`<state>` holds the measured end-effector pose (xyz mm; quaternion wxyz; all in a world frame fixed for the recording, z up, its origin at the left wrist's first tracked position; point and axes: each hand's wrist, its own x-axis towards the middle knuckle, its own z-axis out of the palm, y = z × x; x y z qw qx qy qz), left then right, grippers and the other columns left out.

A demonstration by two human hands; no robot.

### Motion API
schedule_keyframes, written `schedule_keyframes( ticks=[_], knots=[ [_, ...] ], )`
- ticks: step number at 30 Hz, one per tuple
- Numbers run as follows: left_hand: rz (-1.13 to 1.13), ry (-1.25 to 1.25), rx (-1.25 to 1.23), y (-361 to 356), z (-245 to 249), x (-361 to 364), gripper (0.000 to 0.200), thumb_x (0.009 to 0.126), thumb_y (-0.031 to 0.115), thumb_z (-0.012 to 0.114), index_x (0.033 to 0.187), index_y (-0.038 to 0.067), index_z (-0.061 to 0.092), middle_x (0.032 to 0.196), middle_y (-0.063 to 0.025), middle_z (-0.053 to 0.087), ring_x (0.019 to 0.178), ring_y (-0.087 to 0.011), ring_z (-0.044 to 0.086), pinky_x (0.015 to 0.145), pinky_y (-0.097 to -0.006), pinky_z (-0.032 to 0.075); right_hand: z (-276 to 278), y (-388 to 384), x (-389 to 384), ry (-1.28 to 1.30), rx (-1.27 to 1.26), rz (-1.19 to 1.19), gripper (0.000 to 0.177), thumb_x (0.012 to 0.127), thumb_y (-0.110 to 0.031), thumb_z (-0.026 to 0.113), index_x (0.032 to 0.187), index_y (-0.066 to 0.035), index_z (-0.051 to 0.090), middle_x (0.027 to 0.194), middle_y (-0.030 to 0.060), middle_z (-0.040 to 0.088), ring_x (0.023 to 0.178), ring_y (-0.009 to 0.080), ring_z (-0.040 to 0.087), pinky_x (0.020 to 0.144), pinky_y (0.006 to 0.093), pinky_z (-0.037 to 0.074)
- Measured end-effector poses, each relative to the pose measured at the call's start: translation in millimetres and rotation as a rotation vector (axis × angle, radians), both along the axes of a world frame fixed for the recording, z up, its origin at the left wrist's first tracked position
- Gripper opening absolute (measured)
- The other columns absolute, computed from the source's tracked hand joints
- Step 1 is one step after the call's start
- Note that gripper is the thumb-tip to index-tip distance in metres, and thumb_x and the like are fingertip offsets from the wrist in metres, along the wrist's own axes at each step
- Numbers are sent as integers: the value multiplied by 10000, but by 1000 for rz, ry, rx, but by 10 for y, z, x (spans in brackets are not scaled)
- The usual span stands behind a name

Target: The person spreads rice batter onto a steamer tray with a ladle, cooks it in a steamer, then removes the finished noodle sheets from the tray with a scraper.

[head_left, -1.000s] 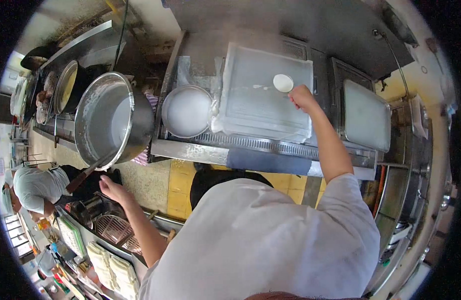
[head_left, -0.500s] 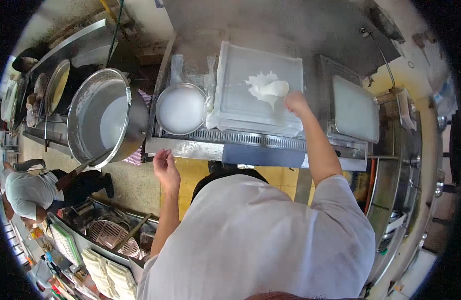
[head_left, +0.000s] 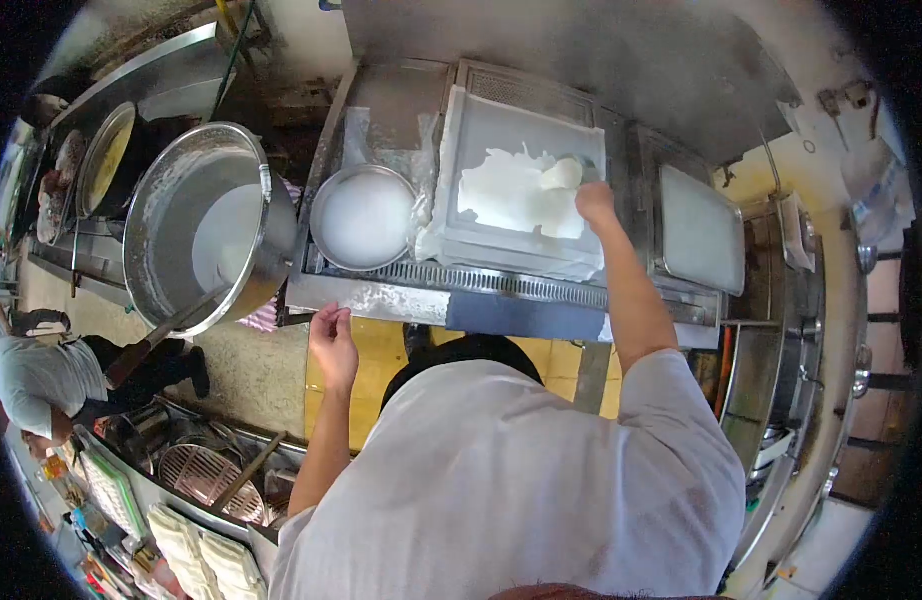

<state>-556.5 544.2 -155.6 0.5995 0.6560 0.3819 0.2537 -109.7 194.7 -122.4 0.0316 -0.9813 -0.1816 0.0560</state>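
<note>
My right hand (head_left: 595,203) is closed round a ladle (head_left: 561,174), which tilts low over the cloth-covered steamer (head_left: 443,225). Its handle is hidden in my fist. White batter (head_left: 503,190) lies in an uneven, ragged-edged patch on the stretched white cloth, under and left of the ladle. My left hand (head_left: 333,345) hovers in front of the counter's edge, fingers curled together with nothing visible in them. Nearest to it on the counter is a round metal pan (head_left: 364,218) of white liquid.
On the left a big metal pot (head_left: 193,170) of white liquid has a wooden-handled tool (head_left: 146,350) leaning in it. A rectangular covered tray (head_left: 703,225) stands at right. Steam hangs at the back. A co-worker (head_left: 56,385) is at the far left, near a bin holding strainers (head_left: 211,480).
The batter patch has grown much wider, mostly leftward and downward over the cloth. My right hand and the ladle have shifted slightly. My left hand stays nearly in place, its fingers drawn closer together.
</note>
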Motion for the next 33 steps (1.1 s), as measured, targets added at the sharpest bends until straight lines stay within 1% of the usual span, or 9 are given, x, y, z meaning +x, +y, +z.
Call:
schedule_keyframes(
  ticks=[8,11,13,15,16,18,22,24,33],
  knots=[
    [-193,70,44,-364,176,617,208,969,19,593,1175,-8,606,1033,-90,702,954,-151,659,862,-300,519,128,201,273,-136,211,-118,248,822,-81,548,957,21,729,985,299,677,938,454,662,843,496,532],
    [-372,3,249,-586,247,1124,281,920,29,641,1199,5,616,1039,-154,711,1000,-260,680,892,-349,523,284,199,192,-250,285,-39,256,817,-13,547,1008,46,706,948,288,668,949,448,647,832,491,512],
    [-513,33,414,-743,311,1486,320,887,48,667,1200,3,617,1076,-192,702,1026,-335,676,919,-399,522,373,157,87,-238,468,-20,439,791,42,533,1214,101,635,1079,275,612,1019,440,599,893,479,497],
    [-697,101,575,-924,350,1855,415,864,107,687,1252,-5,587,1266,-251,617,1228,-400,567,1044,-486,450,409,79,-14,-279,508,6,478,787,65,520,1255,85,621,1076,260,609,1008,427,591,885,468,490],
    [-698,103,576,-1013,327,2028,415,864,107,687,1252,-5,587,1266,-251,617,1228,-400,567,1044,-486,450,430,42,-80,-321,547,35,522,784,89,508,1296,69,608,1073,244,605,997,415,583,877,457,483],
    [-883,288,883,-1184,218,2368,579,921,277,646,1375,-47,491,1495,-280,420,1406,-404,387,1174,-541,283,493,-39,-270,-357,582,24,479,809,99,498,1267,48,629,1027,233,619,962,400,604,847,441,488],
    [-835,473,1077,-1448,-65,2908,755,963,462,552,1416,-126,411,1523,-334,349,1416,-469,339,1177,-578,225,431,-280,-627,-294,762,-66,421,859,98,492,1247,28,641,1004,208,636,938,367,634,825,399,500],
    [-918,680,1010,-1471,-45,3199,878,980,577,425,1514,-106,289,1615,-308,186,1504,-443,178,1225,-572,67,470,-405,-820,-233,785,-84,414,870,95,494,1254,28,635,1012,202,638,935,351,635,825,384,501],
    [-800,795,1090,-1507,-87,4413,910,1004,643,303,1560,-68,186,1655,-250,107,1539,-394,96,1227,-570,44,540,-713,-1296,-2,961,-104,440,867,149,479,1274,48,611,1008,175,616,891,266,616,789,306,495]
  ],
)
